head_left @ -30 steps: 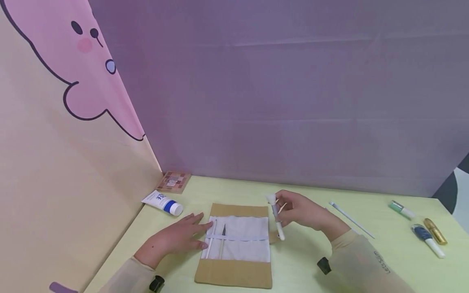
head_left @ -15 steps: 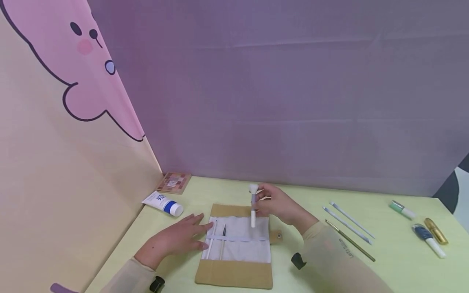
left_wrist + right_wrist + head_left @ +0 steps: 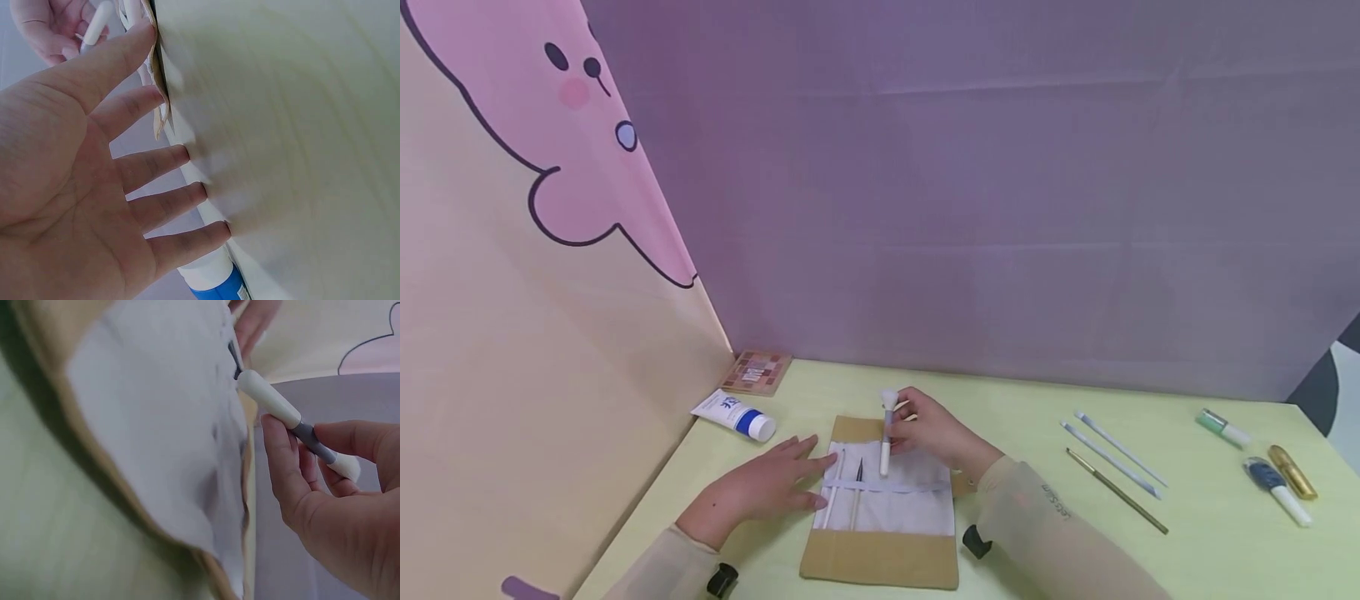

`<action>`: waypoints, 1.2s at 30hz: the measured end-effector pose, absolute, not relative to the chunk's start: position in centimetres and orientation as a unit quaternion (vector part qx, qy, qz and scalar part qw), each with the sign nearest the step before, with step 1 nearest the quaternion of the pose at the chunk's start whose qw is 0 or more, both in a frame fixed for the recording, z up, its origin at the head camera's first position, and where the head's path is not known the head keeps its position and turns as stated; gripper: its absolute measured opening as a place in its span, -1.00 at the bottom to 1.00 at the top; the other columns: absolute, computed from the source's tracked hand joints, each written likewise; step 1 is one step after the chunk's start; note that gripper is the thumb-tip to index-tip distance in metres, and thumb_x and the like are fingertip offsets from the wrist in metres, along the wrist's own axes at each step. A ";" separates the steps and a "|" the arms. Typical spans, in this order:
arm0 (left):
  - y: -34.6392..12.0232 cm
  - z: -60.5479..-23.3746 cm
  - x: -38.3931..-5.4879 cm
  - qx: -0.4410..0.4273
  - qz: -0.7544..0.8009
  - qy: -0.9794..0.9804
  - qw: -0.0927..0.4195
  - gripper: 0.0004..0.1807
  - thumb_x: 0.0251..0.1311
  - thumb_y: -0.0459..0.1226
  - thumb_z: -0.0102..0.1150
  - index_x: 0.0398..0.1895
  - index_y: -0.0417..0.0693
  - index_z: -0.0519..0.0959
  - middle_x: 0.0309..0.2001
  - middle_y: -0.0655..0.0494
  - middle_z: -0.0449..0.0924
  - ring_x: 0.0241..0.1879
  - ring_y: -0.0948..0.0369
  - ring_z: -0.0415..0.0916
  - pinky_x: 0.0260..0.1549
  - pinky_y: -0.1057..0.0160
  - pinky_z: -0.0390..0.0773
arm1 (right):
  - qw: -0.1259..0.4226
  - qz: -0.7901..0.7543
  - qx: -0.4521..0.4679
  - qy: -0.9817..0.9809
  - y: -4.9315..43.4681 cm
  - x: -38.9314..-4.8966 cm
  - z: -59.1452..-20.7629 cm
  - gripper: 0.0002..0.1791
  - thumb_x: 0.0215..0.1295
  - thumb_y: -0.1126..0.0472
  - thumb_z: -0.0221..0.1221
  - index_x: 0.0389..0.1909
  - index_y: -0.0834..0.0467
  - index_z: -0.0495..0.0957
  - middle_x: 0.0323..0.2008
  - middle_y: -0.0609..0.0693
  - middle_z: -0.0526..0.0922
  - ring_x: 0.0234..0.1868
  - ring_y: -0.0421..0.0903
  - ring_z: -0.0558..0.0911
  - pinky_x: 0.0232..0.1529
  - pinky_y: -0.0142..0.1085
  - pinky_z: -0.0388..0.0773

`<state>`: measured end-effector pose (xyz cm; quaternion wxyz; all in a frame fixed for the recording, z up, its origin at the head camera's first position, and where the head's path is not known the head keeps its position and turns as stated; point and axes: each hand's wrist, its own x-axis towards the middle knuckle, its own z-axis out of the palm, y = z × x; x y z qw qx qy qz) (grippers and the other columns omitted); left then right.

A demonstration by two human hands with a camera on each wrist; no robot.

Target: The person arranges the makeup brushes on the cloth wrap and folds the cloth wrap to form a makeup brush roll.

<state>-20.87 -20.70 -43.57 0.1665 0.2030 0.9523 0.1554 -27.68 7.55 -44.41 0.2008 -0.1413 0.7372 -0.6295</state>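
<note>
A tan fabric brush roll (image 3: pixel 880 560) lies unfolded on the table, its white lining crossed by an elastic band (image 3: pixel 898 489). Under the band sit a white slim brush (image 3: pixel 832 500) and a dark-tipped brush (image 3: pixel 855 504), at the left side. My right hand (image 3: pixel 934 431) pinches a makeup brush (image 3: pixel 885 454) with white bristles and a grey ferrule, held upright over the lining, handle end down. In the right wrist view the white handle (image 3: pixel 270 398) points toward the roll. My left hand (image 3: pixel 767 483) has its fingers spread, thumb and index finger resting on the roll's left edge.
Two pale thin brushes (image 3: pixel 1108 458) and a gold-brown brush (image 3: pixel 1116 490) lie to the right. Farther right are a green-and-white tube (image 3: pixel 1222 429), a gold tube (image 3: pixel 1292 472) and a blue-and-white brush (image 3: pixel 1277 492). A cream tube (image 3: pixel 733 415) and a palette (image 3: pixel 756 372) lie back left.
My right hand has carried the makeup brush leftward from beyond the roll's right edge to over its lining, and the brush now stands more upright. My left hand has stayed in place.
</note>
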 end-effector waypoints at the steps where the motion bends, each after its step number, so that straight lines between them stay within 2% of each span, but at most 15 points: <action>1: -20.7 -43.5 -20.9 0.203 0.154 0.953 0.166 -0.26 0.38 0.09 0.35 0.57 0.15 0.45 0.68 -0.30 0.15 0.65 -0.41 0.06 0.55 -0.41 0.25 | 0.199 -0.627 -0.141 0.740 7.3 -27.6 -44.5 -0.60 0.48 0.45 0.19 0.26 0.32 0.35 -0.08 0.16 0.52 -0.18 -0.01 0.78 -0.02 -0.05 0.84; 10: -20.5 -43.3 -20.8 0.203 0.149 0.953 0.168 -0.27 0.39 0.08 0.34 0.57 0.14 0.45 0.68 -0.30 0.15 0.65 -0.41 0.06 0.55 -0.40 0.26 | 0.198 -0.605 -0.124 0.762 6.3 -27.8 -45.7 -0.60 0.49 0.41 0.23 0.26 0.26 0.38 -0.09 0.14 0.53 -0.27 -0.05 0.77 -0.11 -0.12 0.84; 21: -20.5 -43.6 -20.6 0.197 0.152 0.953 0.172 -0.27 0.38 0.08 0.35 0.57 0.14 0.45 0.68 -0.29 0.15 0.66 -0.40 0.06 0.55 -0.41 0.26 | 0.247 -0.602 -0.113 0.751 5.9 -27.0 -46.1 -0.62 0.44 0.45 0.22 0.18 0.30 0.35 -0.16 0.11 0.49 -0.33 -0.03 0.77 -0.16 -0.14 0.85; 24: -20.6 -43.6 -20.6 0.196 0.148 0.954 0.172 -0.27 0.39 0.09 0.34 0.57 0.17 0.45 0.68 -0.27 0.16 0.66 -0.38 0.06 0.56 -0.39 0.26 | 0.249 -0.595 -0.115 0.755 5.9 -26.6 -45.9 -0.52 0.40 0.46 0.22 0.28 0.30 0.33 -0.16 0.11 0.50 -0.36 -0.05 0.75 -0.18 -0.16 0.85; 29: -20.6 -43.5 -20.7 0.197 0.142 0.955 0.169 -0.27 0.39 0.09 0.34 0.58 0.17 0.44 0.68 -0.27 0.15 0.66 -0.38 0.07 0.56 -0.39 0.27 | 0.241 -0.581 -0.128 0.767 5.7 -26.0 -45.4 -0.26 0.40 0.48 0.23 0.56 0.23 0.22 -0.15 0.12 0.52 -0.37 -0.04 0.74 -0.19 -0.15 0.85; 32: -20.6 -43.4 -20.8 0.201 0.144 0.954 0.167 -0.27 0.39 0.08 0.35 0.58 0.14 0.44 0.68 -0.29 0.15 0.65 -0.40 0.07 0.56 -0.39 0.27 | 0.233 -0.564 -0.135 0.781 5.6 -25.8 -45.1 -0.22 0.40 0.47 0.25 0.60 0.18 0.23 -0.14 0.13 0.53 -0.36 -0.05 0.73 -0.19 -0.17 0.85; 36: -20.6 -43.4 -20.7 0.202 0.149 0.953 0.168 -0.27 0.39 0.07 0.35 0.58 0.13 0.44 0.68 -0.29 0.15 0.65 -0.40 0.06 0.56 -0.40 0.25 | 0.224 -0.540 -0.139 0.800 5.5 -25.5 -44.9 -0.29 0.41 0.43 0.27 0.54 0.15 0.31 -0.11 0.15 0.55 -0.34 -0.06 0.74 -0.19 -0.20 0.84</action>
